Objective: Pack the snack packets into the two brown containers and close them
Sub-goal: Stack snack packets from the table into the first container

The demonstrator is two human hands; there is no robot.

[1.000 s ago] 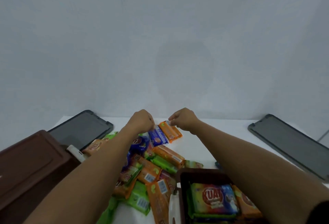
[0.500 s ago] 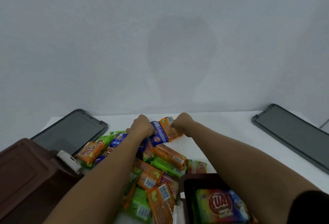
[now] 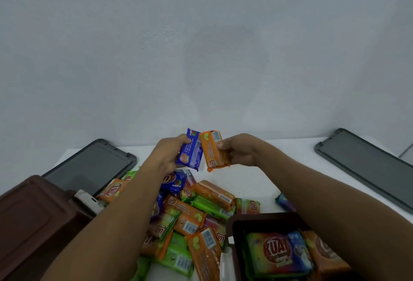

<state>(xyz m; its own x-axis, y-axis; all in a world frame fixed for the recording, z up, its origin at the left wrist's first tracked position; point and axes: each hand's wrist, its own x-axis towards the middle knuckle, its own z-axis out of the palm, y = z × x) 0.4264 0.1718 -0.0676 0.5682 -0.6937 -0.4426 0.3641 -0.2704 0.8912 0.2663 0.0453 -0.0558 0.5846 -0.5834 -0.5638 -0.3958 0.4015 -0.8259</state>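
**Two packets lifted off the pile, one in each hand**

A second ago both my hands were down at the far edge of the pile, pinching packets that lay on the bench. Now they are raised above it. My left hand (image 3: 166, 157) grips a blue packet (image 3: 190, 152), and my right hand (image 3: 240, 151) grips an orange packet (image 3: 213, 151). The two packets stand nearly upright, side by side, almost touching, clear of the bench.

I judge that the pick is done and the next step is to carry them back to a container. The open brown container (image 3: 232, 222) sits close to me at lower right, under my right forearm. It already holds a large rainbow packet (image 3: 277, 251) and an orange one beside it. The pile (image 3: 196, 213) of orange, green and blue packets lies between my arms, so much packing is left.

A second brown container (image 3: 38, 218) is at lower left, with a white latch (image 3: 89, 200) on its near corner; I cannot tell what it holds. Two grey lids lie flat on the white bench (image 3: 257, 175), one far left (image 3: 89, 166) and one far right (image 3: 366, 166), both well apart from the open container. Behind the bench is a plain pale wall (image 3: 201, 46) carrying a faint shadow.
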